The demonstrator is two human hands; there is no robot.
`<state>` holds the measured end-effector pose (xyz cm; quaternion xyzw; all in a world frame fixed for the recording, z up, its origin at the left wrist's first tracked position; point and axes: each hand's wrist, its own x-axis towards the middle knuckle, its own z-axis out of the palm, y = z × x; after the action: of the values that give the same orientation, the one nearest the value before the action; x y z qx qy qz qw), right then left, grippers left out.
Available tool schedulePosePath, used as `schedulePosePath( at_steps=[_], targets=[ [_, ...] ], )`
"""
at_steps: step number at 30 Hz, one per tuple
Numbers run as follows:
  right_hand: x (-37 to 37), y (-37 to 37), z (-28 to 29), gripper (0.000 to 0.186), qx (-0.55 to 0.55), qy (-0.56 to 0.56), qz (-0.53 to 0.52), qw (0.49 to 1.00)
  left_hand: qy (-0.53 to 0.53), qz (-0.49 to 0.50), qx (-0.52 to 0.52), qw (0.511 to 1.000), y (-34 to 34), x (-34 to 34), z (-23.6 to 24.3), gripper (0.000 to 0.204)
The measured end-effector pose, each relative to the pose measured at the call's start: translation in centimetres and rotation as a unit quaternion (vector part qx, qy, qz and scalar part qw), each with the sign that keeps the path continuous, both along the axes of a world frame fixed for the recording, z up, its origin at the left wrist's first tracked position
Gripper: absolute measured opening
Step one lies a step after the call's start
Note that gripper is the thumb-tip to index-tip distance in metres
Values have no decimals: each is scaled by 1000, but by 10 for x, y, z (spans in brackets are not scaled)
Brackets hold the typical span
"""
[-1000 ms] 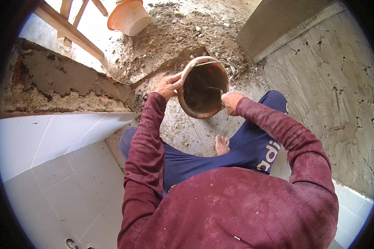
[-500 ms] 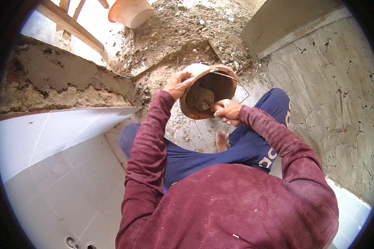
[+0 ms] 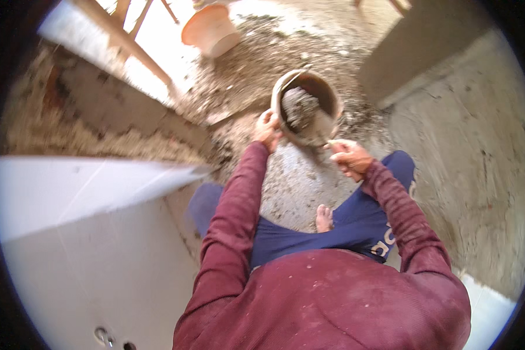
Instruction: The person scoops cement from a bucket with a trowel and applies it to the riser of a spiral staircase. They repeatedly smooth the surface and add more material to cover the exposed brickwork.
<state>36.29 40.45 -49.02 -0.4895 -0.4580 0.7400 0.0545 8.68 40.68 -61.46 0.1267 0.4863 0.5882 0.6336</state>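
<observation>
A round bucket (image 3: 333, 98) with a wire handle stands in front of me, its mouth tilted toward me. Inside it sits a grey lump of wet mortar (image 3: 299, 109). My left hand (image 3: 266, 131) is closed on the left side of the bucket's rim. At the near right of the rim, my right hand (image 3: 350, 158) is wrapped round the handle of a trowel. The trowel's blade (image 3: 322, 125) reaches into the bucket beside the mortar; motion blur softens its edges.
An orange tub (image 3: 211, 32) stands on the rubble-strewn ground ahead. Wooden legs (image 3: 131, 49) rise at the far left. A low wall (image 3: 116, 105) with white tiles is on my left; a rough plastered surface (image 3: 466, 146) lies on my right. My bare foot (image 3: 324, 219) is below the bucket.
The bucket has moved away from me and turned, and its mortar lump now shows. My left hand has slid from the upper rim to its lower left side. The right hand still holds the trowel.
</observation>
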Motion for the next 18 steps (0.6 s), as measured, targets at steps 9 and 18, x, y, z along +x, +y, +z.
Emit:
schedulePosePath(
  at_steps=[9, 18],
  targets=[
    [-55, -54, 42, 40, 21, 95, -56, 994, 492, 95, 103, 859, -152, -6, 156, 40],
    [-227, -129, -46, 29, 311, -92, 135, 936, 797, 412, 315, 310, -186, -164, 346, 56]
  ],
)
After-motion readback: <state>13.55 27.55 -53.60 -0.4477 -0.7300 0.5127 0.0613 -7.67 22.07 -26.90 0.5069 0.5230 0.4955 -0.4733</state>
